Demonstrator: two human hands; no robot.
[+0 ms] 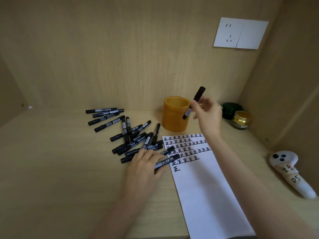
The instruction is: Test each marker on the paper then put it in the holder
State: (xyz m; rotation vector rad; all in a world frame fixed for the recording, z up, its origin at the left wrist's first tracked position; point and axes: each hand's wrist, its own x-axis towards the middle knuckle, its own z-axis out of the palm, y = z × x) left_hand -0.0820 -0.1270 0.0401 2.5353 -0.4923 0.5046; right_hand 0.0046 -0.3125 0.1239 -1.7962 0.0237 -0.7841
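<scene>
Our right hand (pixel 207 116) pinches a marker (pixel 198 94), tilted at the holder (pixel 172 123) rim; our left hand (pixel 144 167) grips a second marker (pixel 167 161) in front of the holder. We judge both light, rigid, smooth: hold mid-barrel.

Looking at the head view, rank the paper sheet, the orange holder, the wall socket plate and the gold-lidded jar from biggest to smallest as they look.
1. paper sheet
2. wall socket plate
3. orange holder
4. gold-lidded jar

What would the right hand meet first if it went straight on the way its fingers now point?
Most likely the yellow holder: the right hand points left toward it, and the marker it pinches would touch its rim first. Depth is unclear.
</scene>
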